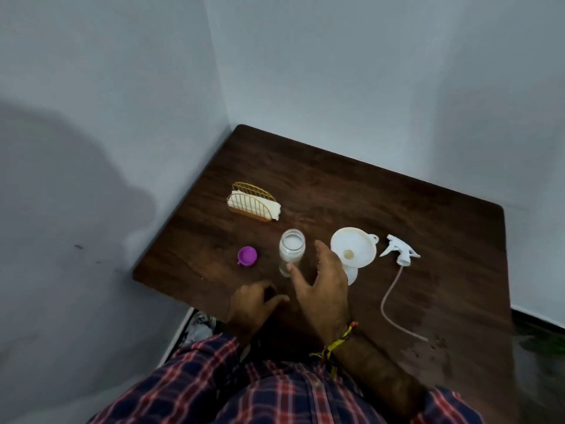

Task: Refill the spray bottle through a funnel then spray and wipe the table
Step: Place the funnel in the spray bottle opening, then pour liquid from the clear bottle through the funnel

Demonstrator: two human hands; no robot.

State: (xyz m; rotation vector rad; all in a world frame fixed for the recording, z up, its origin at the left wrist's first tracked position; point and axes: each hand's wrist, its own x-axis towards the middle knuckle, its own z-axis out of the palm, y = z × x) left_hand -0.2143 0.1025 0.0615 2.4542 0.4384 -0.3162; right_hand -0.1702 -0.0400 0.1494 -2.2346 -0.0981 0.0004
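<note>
Right hand (325, 284) hovers over the table (397, 209) near its front edge, fingers spread and relaxed, holding nothing; its fingertips sit between the clear jar (292, 250) and the funnel (353, 250), the thumb tip overlapping the jar's base in this view, contact can't be confirmed. Left hand (252, 304) is lower, near the table's front edge, fingers loosely curled around nothing visible.

Layout on the dark wood table:
- funnel, white, wide mouth up, seated on a white spray bottle (352, 274); only a bit of the bottle shows below the funnel, the rest is hidden by the right hand.
- clear jar, upright, lid off, whitish contents inside, just left of the right hand.
- purple cap (247, 256), open side up, left of the jar, apart from it.
- spray head (399, 255), white trigger type, lying on the table right of the funnel, off the bottle; its dip tube (386, 304) curves toward the front edge.
- gold wire napkin holder (253, 201) with white tissues, farther back on the left side.

Yellow thread band (336, 344) on the right wrist. Plaid shirt (244, 390) fills the bottom of the view.
</note>
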